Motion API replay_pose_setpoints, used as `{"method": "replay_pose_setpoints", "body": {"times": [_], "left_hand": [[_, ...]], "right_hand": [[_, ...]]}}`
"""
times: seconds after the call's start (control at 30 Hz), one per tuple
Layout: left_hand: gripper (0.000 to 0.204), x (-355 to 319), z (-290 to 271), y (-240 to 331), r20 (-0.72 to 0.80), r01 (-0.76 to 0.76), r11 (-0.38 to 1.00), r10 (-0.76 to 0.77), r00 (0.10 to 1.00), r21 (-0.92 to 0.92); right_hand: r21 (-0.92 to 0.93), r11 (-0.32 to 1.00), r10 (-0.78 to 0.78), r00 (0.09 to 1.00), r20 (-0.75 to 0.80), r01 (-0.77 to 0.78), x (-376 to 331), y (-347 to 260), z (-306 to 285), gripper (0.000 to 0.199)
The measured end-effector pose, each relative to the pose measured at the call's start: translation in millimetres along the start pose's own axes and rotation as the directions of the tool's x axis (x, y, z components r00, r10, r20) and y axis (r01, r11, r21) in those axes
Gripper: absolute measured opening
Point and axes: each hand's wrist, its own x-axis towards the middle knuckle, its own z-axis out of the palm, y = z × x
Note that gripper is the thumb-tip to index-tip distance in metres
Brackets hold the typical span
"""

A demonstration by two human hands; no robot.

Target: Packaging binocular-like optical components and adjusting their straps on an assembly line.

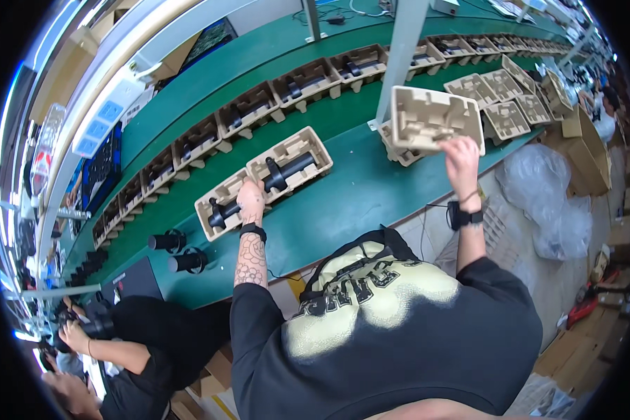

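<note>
My left hand (250,199) rests on a black cylindrical part lying in a tan pulp tray (220,203) on the green bench (343,203). A second pulp tray (292,163) with a black part (287,170) in it lies just right of it. My right hand (460,155) grips the lower edge of an empty pulp tray (430,117), tilted up above a stack of trays (397,150). Both wrists wear black bands.
A row of filled pulp trays (259,105) runs along the conveyor behind. Empty trays (500,98) pile at the right. Two loose black parts (178,252) lie at the left, by a co-worker (133,336). A metal post (402,49) rises ahead. Plastic bags (553,203) and cartons lie on the floor.
</note>
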Motion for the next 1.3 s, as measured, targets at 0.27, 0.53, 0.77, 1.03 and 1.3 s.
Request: {"method": "replay_pose_setpoints", "body": {"times": [0.27,0.53,0.77,1.03,1.3], "left_hand": [[0.045,-66,-39,2,0.022,0.164,0.6,-0.237,0.971,-0.783],[0.048,-258,9,-32,-0.217,0.415,0.837,-0.506,0.835,-0.357],[0.028,-277,-28,-37,0.163,0.535,0.435,-0.646,0.746,-0.724],[0.038,-321,-37,-15,0.591,0.541,-0.271,-0.537,0.601,-0.796],[0.033,-234,-94,-48,-0.048,-0.231,0.956,0.226,0.973,-0.179]], "right_hand": [[0.716,0.689,-0.586,0.669,0.457,0.114,-34,-177,67,0.034],[0.514,0.853,-0.087,0.946,0.313,-0.092,-14,-123,106,0.042],[0.0,0.999,0.03,0.777,0.629,-0.038,-54,-42,133,0.02],[0.72,0.693,-0.482,0.72,0.5,-0.035,-77,-128,100,0.034],[0.352,0.919,-0.389,0.559,0.732,0.179,-77,-120,94,0.046]]}}
